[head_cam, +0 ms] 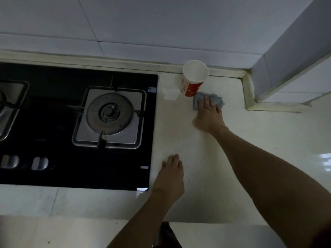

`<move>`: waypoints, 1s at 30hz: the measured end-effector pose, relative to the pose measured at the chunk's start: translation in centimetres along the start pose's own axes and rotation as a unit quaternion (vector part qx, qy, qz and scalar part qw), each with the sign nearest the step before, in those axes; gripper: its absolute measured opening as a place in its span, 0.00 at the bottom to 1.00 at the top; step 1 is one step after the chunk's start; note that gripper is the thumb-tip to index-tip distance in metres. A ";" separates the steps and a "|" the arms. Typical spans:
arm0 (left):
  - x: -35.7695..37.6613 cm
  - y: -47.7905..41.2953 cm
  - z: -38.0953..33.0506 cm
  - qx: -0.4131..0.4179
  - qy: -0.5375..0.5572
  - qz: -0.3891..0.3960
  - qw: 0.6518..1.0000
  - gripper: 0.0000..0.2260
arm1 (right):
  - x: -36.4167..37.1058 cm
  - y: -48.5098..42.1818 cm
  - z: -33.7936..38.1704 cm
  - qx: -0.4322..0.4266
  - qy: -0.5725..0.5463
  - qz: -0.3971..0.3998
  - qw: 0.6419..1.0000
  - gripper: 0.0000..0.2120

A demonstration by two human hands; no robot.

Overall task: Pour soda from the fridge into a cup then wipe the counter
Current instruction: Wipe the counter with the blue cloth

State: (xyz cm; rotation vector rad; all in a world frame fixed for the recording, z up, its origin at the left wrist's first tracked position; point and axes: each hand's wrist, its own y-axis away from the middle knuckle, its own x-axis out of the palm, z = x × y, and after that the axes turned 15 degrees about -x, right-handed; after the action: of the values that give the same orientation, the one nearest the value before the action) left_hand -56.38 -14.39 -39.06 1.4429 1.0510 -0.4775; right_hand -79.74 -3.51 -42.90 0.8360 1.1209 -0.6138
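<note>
— Head view is showing the cloth (215, 97) lying flat on the table (268, 140), with the right hand (208, 111) pressing down on it, fingers spread wide and flat rather than closed around anything. What is worrying you?

— The cup (194, 77) is standing just beside the cloth's far-left corner, close enough that they may be touching (I cannot tell which). It is tall, narrow at the base and paper by the look of it, so a push forward or to the left is likely going to tip it.

— Is it holding soda?

— I am seeing only white inside; the level is not visible. If it is filled, a knock is going to spill across the very surface being wiped.

— And the left hand (170, 174)?

— It is resting flat and empty on the table near the front, right beside the hob (71, 122) edge, fingers loosely extended. It is not steadying the cup.

— Anything else nearby?

— A small clear container (169, 94) is sitting left of the cup, also within reach of a wide sweep.
</note>
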 end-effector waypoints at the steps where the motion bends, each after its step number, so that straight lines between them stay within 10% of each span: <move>1: 0.0 0.1 0.2 0.007 0.002 0.003 1.000 0.28 | 0.0 0.0 0.1 0.001 -0.003 0.000 1.000 0.41; 12: 0.3 4.0 3.8 0.063 -0.125 -0.062 0.988 0.24 | 4.1 9.6 9.4 -0.032 -0.027 0.014 0.999 0.41; 30: 0.4 7.6 10.5 0.036 -0.020 -0.060 0.997 0.16 | 6.8 15.7 19.4 -0.069 -0.008 0.062 0.996 0.43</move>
State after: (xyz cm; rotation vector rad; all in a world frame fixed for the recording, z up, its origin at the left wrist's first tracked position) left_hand -46.95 -23.10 -37.06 1.4330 1.1017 -0.6335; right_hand -55.00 -10.97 -41.26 0.7736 1.0758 -0.4345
